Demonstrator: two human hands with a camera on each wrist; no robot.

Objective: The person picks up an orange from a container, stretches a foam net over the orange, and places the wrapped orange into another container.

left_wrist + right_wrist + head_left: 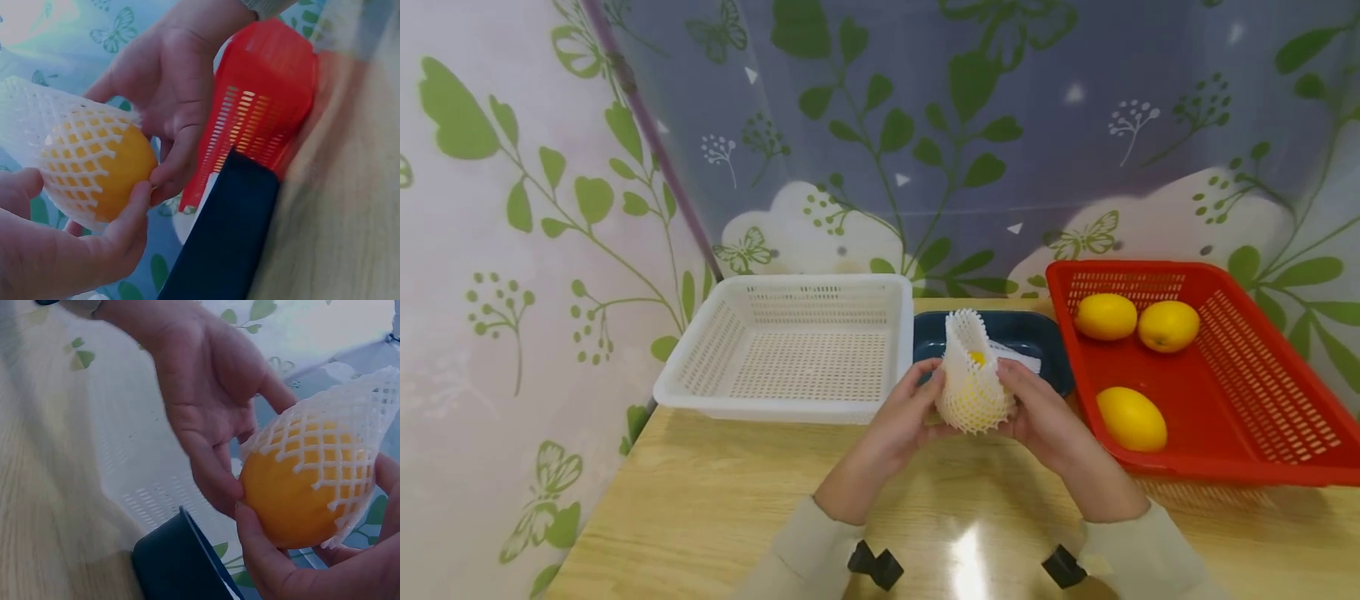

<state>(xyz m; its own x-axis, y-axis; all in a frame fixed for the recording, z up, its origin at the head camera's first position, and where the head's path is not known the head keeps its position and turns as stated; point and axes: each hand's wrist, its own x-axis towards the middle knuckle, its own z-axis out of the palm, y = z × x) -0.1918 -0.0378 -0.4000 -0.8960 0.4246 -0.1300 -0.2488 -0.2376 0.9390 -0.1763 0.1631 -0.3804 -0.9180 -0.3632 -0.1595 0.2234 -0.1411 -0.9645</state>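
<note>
A yellow, lemon-like fruit [294, 500] sits inside a white foam net sleeve [973, 400], held between both hands above the table's far side. The net's narrow end stands up over the fruit, and its bottom edge leaves the fruit's underside bare in both wrist views. My left hand [906, 408] grips the netted fruit from the left, with thumb and fingers on the net and fingertips underneath. From the right, my right hand [1041, 408] holds it the same way. The fingertips of both hands meet close together below the fruit.
A white plastic basket [782, 407] stands on the left of the wooden table [737, 483]. Behind the hands is a dark blue tray [1052, 333] with a white item [1018, 357] in it. At right, a red basket [1210, 417] holds three yellow fruits [1131, 419].
</note>
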